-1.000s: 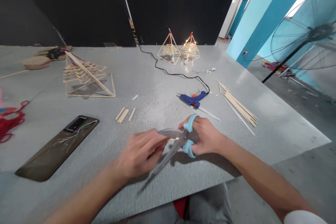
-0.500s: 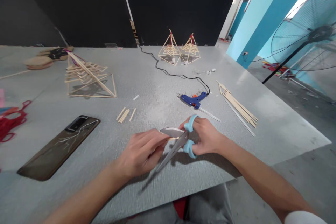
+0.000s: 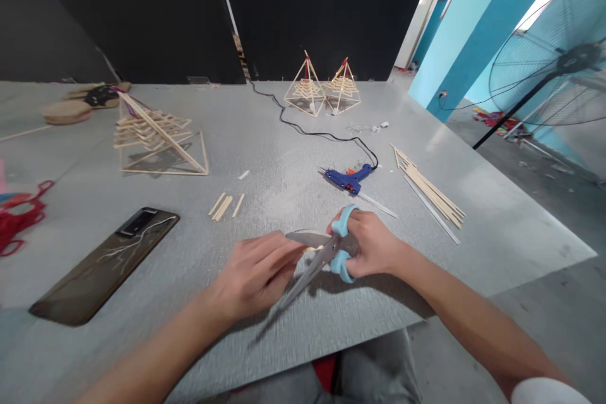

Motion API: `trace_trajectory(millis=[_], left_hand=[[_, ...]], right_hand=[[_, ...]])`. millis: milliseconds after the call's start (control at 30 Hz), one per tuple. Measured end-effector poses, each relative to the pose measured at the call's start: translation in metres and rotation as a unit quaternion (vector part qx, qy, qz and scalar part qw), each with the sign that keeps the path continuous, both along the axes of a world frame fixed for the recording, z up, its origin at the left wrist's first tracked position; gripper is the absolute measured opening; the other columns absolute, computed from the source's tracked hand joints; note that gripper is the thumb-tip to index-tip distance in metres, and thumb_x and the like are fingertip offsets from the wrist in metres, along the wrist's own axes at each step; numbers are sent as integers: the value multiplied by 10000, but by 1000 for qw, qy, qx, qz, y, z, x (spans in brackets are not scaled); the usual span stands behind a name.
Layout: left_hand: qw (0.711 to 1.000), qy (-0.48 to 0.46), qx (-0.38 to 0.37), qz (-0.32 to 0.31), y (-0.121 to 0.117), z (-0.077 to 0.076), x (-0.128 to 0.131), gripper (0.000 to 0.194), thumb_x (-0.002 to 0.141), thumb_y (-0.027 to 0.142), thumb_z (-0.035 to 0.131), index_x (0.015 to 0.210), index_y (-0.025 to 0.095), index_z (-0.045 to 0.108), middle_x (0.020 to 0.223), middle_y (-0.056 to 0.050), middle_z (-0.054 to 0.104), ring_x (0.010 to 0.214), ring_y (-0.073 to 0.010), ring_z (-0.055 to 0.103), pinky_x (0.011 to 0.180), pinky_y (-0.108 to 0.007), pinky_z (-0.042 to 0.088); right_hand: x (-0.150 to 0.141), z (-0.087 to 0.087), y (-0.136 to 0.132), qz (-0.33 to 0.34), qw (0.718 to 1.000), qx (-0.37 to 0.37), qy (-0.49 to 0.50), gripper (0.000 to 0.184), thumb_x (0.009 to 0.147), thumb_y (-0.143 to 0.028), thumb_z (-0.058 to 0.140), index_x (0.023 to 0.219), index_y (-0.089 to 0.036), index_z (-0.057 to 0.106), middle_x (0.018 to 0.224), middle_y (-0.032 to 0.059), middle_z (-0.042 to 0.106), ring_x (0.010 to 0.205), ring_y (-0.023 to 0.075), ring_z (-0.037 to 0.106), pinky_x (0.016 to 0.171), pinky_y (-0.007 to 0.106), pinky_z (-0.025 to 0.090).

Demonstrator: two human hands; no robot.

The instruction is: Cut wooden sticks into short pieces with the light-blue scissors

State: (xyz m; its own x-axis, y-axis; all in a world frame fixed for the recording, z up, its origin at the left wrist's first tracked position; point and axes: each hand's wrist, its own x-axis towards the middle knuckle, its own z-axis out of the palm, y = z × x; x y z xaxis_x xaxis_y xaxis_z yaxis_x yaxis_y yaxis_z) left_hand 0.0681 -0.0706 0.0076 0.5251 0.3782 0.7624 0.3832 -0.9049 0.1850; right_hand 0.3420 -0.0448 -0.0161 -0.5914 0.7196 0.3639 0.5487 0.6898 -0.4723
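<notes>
My right hand [image 3: 374, 243] grips the light-blue handles of a pair of scissors [image 3: 307, 274], its blades spread apart and pointing left. Between the blades, close to the pivot, lies the end of a thin wooden stick [image 3: 312, 249]. My left hand [image 3: 258, 268] pinches that stick, and its fingers hide most of it. Several short cut sticks [image 3: 223, 207] rest on the table beyond my left hand. Past my right hand lies a blue glue gun [image 3: 349, 179] with a clear glue stick [image 3: 377, 205] at its rear.
A phone [image 3: 106, 265] lies at left, with red yarn [image 3: 23, 218] beside it. A stick frame [image 3: 158, 139] stands behind; two pyramid frames [image 3: 307, 88] are at the back. Long sticks [image 3: 430, 189] lie at right. A black cord [image 3: 312, 133] crosses the table [image 3: 265, 360].
The scissor blades stand slightly closer together than before. Both hands keep nearly the same place, and the objects on the table have not moved.
</notes>
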Motion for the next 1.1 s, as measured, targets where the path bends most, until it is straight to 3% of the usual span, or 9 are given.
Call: trace_trajectory(millis=[100, 300, 500, 700, 867, 1100], left_hand=[[1000, 4, -3, -5, -1, 6, 0, 294, 1048, 37, 512, 1209, 202, 695, 824, -19, 795, 656, -154, 727, 626, -245, 581], [1000, -5, -5, 8, -4, 7, 2, 212, 1125, 160, 504, 1210, 194, 696, 843, -29, 825, 668, -150, 767, 626, -228, 619], [993, -87, -20, 81, -20, -12, 18, 231, 1045, 45, 589, 1148, 201, 725, 997, -52, 882, 770, -150, 834, 711, -209, 660], [982, -123, -56, 135, -35, -7, 28, 189, 1056, 74, 641, 1128, 190, 772, 929, -25, 871, 687, -137, 812, 645, -189, 625], [974, -145, -96, 147, -42, -3, 31, 163, 1064, 120, 653, 1037, 195, 796, 828, -9, 845, 612, -136, 777, 578, -196, 600], [967, -168, -149, 118, -45, -3, 33, 193, 1057, 92, 640, 1031, 202, 797, 898, -16, 864, 760, -144, 833, 732, -179, 642]], right_hand=[[0, 0, 0, -16, 1000, -5, -11, 174, 692, -380, 673, 749, -257, 563, 685, 11, 621, 660, 208, 566, 674, 328, 417], [-6, 1, -4, -72, 997, -6, 0, 229, 641, -375, 627, 680, -271, 427, 611, -24, 505, 599, 168, 462, 652, 315, 358], [-13, -2, -8, -138, 990, 4, 15, 258, 626, -353, 605, 669, -273, 363, 583, -33, 465, 570, 150, 414, 615, 301, 306], [-22, -2, -16, -174, 984, 5, 31, 296, 609, -348, 614, 658, -276, 332, 557, -38, 453, 554, 139, 386, 608, 303, 315], [-26, 2, -20, -187, 981, -9, 50, 309, 605, -349, 605, 649, -275, 308, 547, -36, 422, 568, 146, 385, 617, 315, 303], [-26, 6, -18, -171, 977, -86, 94, 275, 593, -352, 600, 642, -274, 341, 579, -43, 405, 611, 142, 352, 653, 328, 282]])
